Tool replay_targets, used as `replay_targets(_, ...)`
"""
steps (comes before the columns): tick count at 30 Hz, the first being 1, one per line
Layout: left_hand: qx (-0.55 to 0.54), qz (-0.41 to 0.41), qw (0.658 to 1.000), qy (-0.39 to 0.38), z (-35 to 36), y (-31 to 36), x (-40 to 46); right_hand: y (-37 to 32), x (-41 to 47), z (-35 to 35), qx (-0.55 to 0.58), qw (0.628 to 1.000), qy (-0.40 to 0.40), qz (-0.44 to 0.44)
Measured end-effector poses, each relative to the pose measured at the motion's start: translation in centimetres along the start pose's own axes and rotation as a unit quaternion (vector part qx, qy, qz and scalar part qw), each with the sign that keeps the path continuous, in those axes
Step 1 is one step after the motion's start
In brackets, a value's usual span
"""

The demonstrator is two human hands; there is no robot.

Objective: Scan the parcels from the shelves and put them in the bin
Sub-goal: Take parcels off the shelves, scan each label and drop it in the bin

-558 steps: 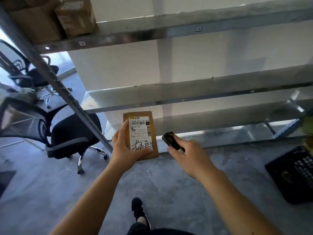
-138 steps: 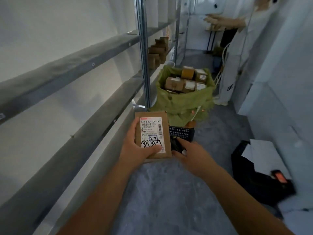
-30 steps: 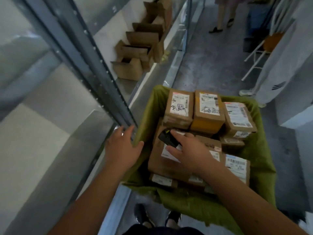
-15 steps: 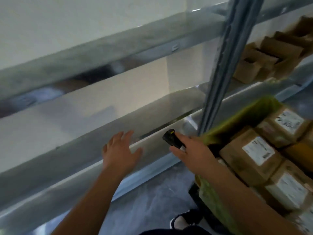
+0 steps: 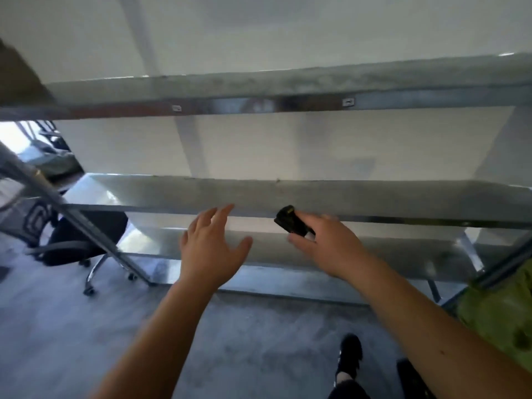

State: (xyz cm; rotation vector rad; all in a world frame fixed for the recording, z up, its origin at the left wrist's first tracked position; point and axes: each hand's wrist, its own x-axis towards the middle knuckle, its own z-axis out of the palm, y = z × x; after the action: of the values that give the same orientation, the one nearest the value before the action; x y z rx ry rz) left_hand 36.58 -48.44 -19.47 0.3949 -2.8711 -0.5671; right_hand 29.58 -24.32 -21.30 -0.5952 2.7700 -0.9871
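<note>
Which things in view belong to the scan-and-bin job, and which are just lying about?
Job:
- scanner, held in right hand
- left hand, holding nothing
- metal shelves
- green bin

Lying about:
- black office chair

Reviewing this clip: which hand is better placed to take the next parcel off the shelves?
Left. The left hand is open and holds nothing, while the right hand grips the black scanner. No parcel shows on the shelves ahead.

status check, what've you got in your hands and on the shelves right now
Left hand open, empty. Right hand grips the scanner. No parcel on the shelves ahead; green bin at right edge. Nothing in the way.
</note>
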Motion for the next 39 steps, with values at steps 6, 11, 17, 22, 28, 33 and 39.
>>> replay_targets(6,0.021,-0.053,0.997,0.061,-7.2,-6.7,-1.7,-9.9,3.5,3.5,-0.001,0.994,-0.042,-0.103)
replay_targets(11,0.032,-0.084,0.989,0.120,-12.4,-10.3,-0.4,-16.5,7.5,3.5,-0.010,0.982,-0.041,-0.185)
replay_targets(17,0.047,-0.105,0.978,0.172,-16.9,-14.2,2.9,-22.9,13.3,3.2,-0.021,0.965,-0.046,-0.259)
replay_targets(22,0.053,-0.118,0.973,0.190,-19.6,-17.4,6.8,-27.6,19.3,4.4,-0.004,0.953,-0.045,-0.299)
replay_targets(28,0.060,-0.139,0.965,0.212,-23.0,-22.3,12.4,-33.5,27.0,5.8,0.008,0.940,-0.053,-0.337)
replay_targets(33,0.068,-0.161,0.954,0.243,-25.9,-26.3,15.9,-38.8,32.9,7.9,0.010,0.925,-0.068,-0.374)
replay_targets(39,0.070,-0.183,0.944,0.267,-29.7,-30.7,19.0,-45.3,37.8,10.4,0.023,0.911,-0.088,-0.403)
